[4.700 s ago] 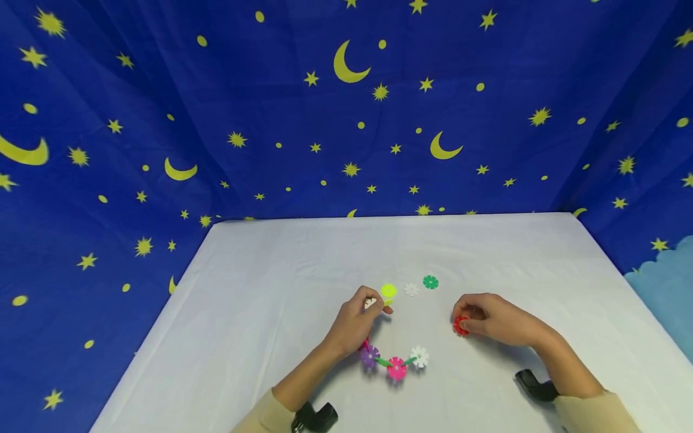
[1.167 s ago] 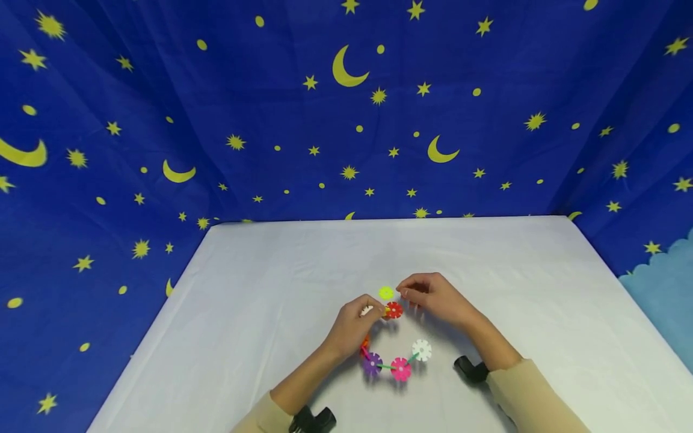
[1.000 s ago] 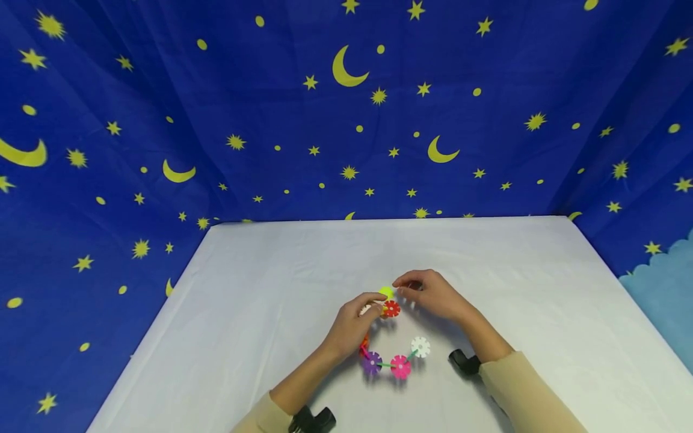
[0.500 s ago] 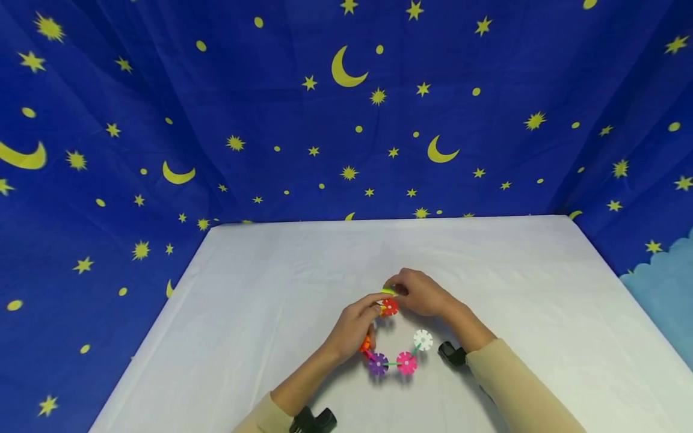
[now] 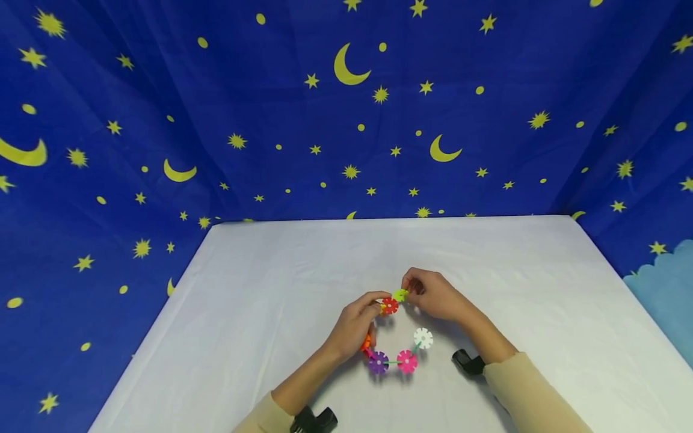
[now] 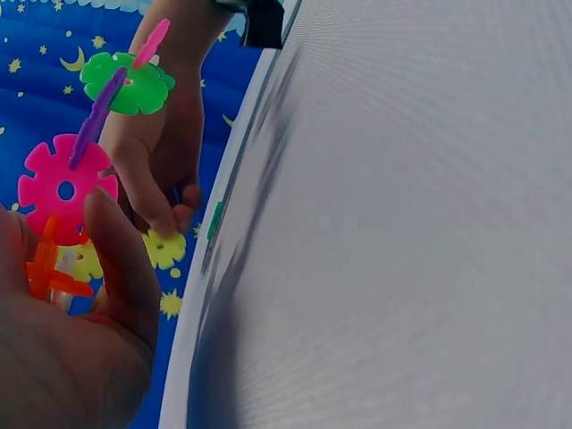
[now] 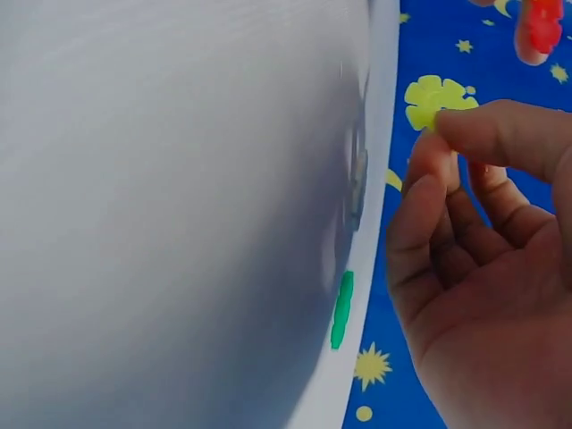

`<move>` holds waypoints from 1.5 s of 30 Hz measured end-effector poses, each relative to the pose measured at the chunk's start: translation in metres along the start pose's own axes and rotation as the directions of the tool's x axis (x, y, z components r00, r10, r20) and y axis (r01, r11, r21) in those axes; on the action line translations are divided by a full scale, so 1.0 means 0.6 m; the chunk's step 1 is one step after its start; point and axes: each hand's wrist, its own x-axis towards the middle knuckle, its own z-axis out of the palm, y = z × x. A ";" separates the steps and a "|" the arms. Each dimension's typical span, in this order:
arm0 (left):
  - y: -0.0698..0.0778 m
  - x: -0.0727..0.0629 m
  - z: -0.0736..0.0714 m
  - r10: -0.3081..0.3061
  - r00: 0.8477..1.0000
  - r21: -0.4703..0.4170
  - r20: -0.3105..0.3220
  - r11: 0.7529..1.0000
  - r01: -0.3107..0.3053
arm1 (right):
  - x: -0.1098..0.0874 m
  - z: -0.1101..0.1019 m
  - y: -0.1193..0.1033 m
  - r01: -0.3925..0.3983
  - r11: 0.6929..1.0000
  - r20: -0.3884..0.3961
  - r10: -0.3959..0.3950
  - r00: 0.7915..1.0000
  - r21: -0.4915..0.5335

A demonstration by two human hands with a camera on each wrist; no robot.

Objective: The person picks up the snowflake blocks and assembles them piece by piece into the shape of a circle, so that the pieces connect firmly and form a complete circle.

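Observation:
My left hand (image 5: pixel 349 328) grips a curved chain of slotted plastic snowflake discs. Its red disc (image 5: pixel 390 306) sticks out past the left fingertips. Below the hand, the chain curves through an orange disc (image 5: pixel 366 343), a purple disc (image 5: pixel 378 362) and a pink disc (image 5: pixel 407 362) to a white disc (image 5: pixel 423 338) at its free end; green discs link these edge-on. Between thumb and fingertip my right hand (image 5: pixel 435 294) pinches a yellow disc (image 7: pixel 438 100), just right of the red one. The left fingers hide part of the chain.
A loose green disc (image 7: pixel 341 311) and a pale disc (image 7: pixel 358 189) lie flat on the white table (image 5: pixel 281 288), hidden behind the right hand in the head view. Black wrist mounts (image 5: pixel 468 362) hang under both forearms. A blue star-patterned curtain (image 5: pixel 303 114) stands behind.
The red disc, first in my right hand, now sits on the chain by the left fingers. My right hand has since picked up the yellow disc from the table.

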 end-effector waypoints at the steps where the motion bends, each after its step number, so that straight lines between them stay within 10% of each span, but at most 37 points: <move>1: -0.002 0.001 0.000 0.005 1.000 0.017 -0.008 1.000 -0.005 | -0.005 -0.001 0.000 0.007 1.000 -0.010 -0.007 1.000 0.008; 20: -0.009 0.003 0.000 0.008 0.999 0.107 -0.041 0.994 -0.004 | -0.063 -0.005 -0.027 0.037 0.982 -0.031 -0.032 0.999 0.183; 45: -0.008 0.002 0.006 0.047 0.998 0.180 -0.046 0.983 -0.038 | -0.065 0.018 -0.040 0.207 0.977 -0.141 -0.198 0.970 0.055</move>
